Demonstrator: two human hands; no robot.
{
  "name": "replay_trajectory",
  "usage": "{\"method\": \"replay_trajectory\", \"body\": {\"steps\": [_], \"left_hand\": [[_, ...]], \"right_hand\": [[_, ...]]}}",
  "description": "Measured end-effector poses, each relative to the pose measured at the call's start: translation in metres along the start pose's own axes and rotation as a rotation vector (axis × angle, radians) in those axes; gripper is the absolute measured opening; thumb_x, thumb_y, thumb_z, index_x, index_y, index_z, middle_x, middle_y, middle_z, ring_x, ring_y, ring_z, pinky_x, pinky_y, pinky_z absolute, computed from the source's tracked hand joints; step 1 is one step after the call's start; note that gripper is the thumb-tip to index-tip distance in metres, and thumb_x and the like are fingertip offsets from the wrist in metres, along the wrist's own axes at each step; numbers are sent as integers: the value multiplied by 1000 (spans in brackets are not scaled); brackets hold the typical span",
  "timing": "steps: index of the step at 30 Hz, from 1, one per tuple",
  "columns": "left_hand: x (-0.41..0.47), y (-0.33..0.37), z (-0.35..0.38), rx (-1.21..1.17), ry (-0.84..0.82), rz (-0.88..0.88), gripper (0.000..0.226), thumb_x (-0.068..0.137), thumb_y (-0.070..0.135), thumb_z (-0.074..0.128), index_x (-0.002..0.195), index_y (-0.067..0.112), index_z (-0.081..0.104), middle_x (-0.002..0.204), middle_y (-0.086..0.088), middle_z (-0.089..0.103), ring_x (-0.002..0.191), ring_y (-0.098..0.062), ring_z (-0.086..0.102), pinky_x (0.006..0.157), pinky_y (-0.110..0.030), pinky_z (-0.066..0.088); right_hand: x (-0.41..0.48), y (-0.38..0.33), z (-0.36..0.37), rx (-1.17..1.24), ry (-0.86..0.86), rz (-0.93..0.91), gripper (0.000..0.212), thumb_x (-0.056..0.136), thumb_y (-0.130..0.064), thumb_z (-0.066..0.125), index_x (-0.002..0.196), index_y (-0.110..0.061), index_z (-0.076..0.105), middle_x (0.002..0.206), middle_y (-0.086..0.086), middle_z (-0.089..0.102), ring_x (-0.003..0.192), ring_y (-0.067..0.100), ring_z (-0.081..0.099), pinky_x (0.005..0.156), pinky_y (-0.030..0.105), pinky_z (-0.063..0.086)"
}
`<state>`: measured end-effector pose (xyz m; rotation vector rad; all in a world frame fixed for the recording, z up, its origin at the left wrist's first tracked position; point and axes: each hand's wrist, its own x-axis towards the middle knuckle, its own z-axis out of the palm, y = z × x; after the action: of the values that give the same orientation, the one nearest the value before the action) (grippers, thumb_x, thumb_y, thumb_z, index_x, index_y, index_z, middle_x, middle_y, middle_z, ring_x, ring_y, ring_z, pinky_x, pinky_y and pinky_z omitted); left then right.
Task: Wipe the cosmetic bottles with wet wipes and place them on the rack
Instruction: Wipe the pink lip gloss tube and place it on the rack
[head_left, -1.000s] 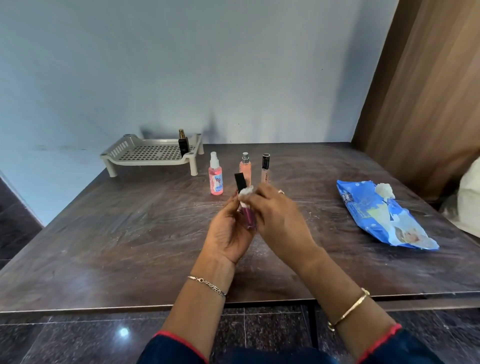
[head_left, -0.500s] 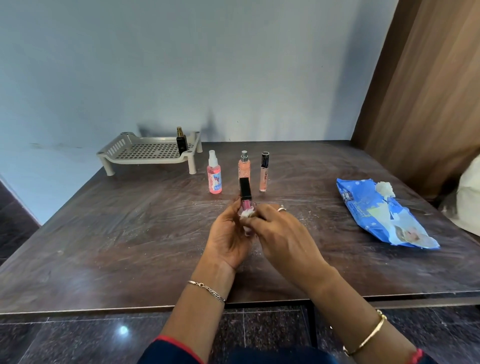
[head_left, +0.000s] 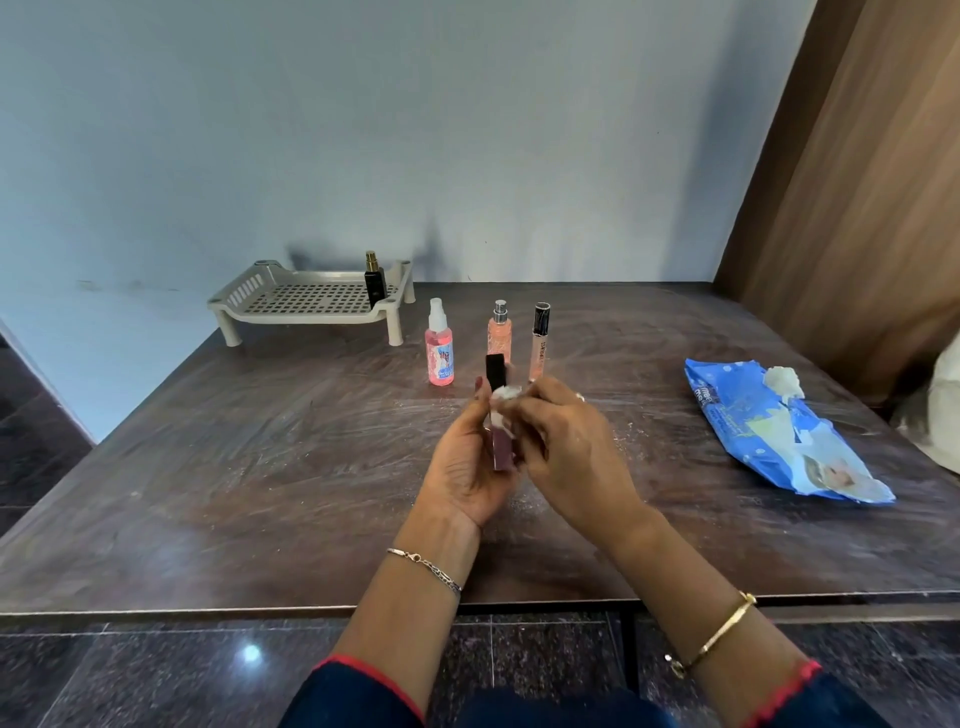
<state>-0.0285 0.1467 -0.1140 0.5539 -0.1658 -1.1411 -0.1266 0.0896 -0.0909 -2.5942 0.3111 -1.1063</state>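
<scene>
My left hand (head_left: 462, 467) holds a slim mauve bottle with a black cap (head_left: 500, 447) upright above the table's middle. My right hand (head_left: 566, 447) pinches a small white wet wipe (head_left: 505, 396) against the bottle just below the cap. Behind my hands stand a pink spray bottle (head_left: 440, 351), a peach spray bottle (head_left: 500, 332) and a slim peach tube with a black cap (head_left: 539, 343). The beige slotted rack (head_left: 306, 301) sits at the back left with one black bottle with a gold top (head_left: 373, 280) on its right end.
A blue wet wipe pack (head_left: 774, 436) lies on the right of the dark brown table (head_left: 208, 467), a wipe sticking out of its top. A wooden panel (head_left: 857, 182) rises at the right. A white bag (head_left: 940, 415) sits at the far right edge.
The wipe slid down the bottle and then back up to just under the cap. Both hands stay at the table's middle.
</scene>
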Motion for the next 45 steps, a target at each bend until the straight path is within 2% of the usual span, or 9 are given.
{"method": "replay_trajectory", "body": {"steps": [3, 8, 12, 17, 23, 27, 30, 34, 45], "left_hand": [[6, -2, -6, -2, 58, 27, 42, 92, 36, 54, 126, 11, 58, 100, -8, 64, 96, -21, 59, 106, -37, 41], [10, -4, -5, 44, 134, 34, 31, 94, 40, 51, 98, 15, 69, 67, 3, 48, 56, -8, 50, 55, -22, 53], [8, -2, -5, -79, 66, -66, 32, 91, 40, 57, 95, 9, 60, 79, -6, 57, 66, -15, 62, 58, -25, 56], [7, -3, -8, -56, 26, -6, 41, 89, 30, 57, 127, 15, 53, 86, -6, 65, 69, -14, 63, 65, -25, 52], [4, -1, -8, -13, 96, -8, 28, 87, 27, 60, 111, 15, 57, 74, -2, 60, 57, -11, 52, 53, -22, 46], [6, 2, -7, -76, 47, -22, 25, 97, 27, 50, 101, 7, 66, 84, -8, 69, 71, -17, 68, 70, -27, 58], [9, 5, -9, -67, 37, -31, 28, 96, 30, 53, 107, 7, 64, 92, -9, 68, 86, -19, 67, 92, -29, 51], [12, 3, -7, -31, 76, 43, 27, 89, 35, 61, 106, 14, 68, 80, 1, 60, 70, -9, 55, 74, -23, 51], [2, 2, -2, 43, 7, 60, 39, 92, 47, 54, 112, 16, 67, 72, 5, 57, 52, -6, 50, 53, -20, 50]], "right_hand": [[-18, -5, 2, -16, -77, -34, 23, 83, -7, 57, 102, -10, 71, 94, 3, 60, 80, 25, 62, 64, 40, 54], [-33, -9, 4, -42, -128, -44, 23, 84, -7, 59, 103, -15, 69, 94, 0, 59, 82, 23, 59, 64, 42, 53], [-24, -3, 5, -54, -33, -16, 32, 81, -6, 62, 111, -15, 64, 99, 1, 64, 85, 23, 62, 67, 40, 54], [18, 8, 0, -113, 33, 23, 20, 85, -7, 65, 104, -13, 68, 92, 3, 61, 77, 23, 60, 63, 39, 53], [43, 9, -2, -224, 8, -35, 22, 83, -1, 66, 103, -9, 67, 92, 8, 59, 72, 28, 58, 54, 37, 49], [16, -1, 4, -280, -71, -104, 32, 76, -2, 70, 106, -10, 66, 95, 8, 59, 65, 28, 57, 48, 31, 41], [-11, -5, 8, -276, -79, -144, 37, 76, -4, 69, 112, -11, 65, 96, 8, 59, 65, 27, 58, 47, 33, 46], [-25, -6, 8, -228, -121, -156, 32, 87, -12, 48, 116, -12, 62, 100, 8, 58, 67, 29, 58, 47, 40, 51], [-30, -13, 2, -184, -143, -177, 25, 81, -6, 64, 105, -14, 63, 98, 5, 59, 67, 26, 57, 48, 39, 49]]}}
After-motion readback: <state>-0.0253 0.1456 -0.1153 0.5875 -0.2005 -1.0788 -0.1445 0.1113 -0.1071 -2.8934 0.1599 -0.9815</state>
